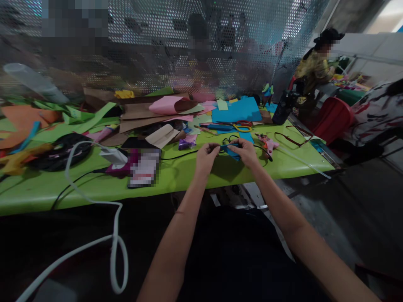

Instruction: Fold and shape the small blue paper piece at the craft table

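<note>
Close to the table's front edge, my right hand (244, 152) pinches a small blue piece (233, 152) that looks like folded paper or foam. My left hand (208, 157) is closed at the piece's left end, with thumb and fingertips together on it. Just behind my fingers lies something dark with loops (231, 139), partly hidden. A black cable (181, 156) runs toward my left hand. Right of my right hand lies a small pink figure-like item (269, 144). Yellow-handled scissors (242, 127) and a blue-handled tool (218, 127) lie farther back.
The green-covered table (176, 178) bears blue sheets (236, 110), a pink rolled sheet (170, 105), a phone (145, 167), a white charger (113, 157) with its cable, glasses (292, 138) and a dark bottle (283, 108). A perforated metal screen (151, 54) stands behind. Another person (315, 69) sits at right.
</note>
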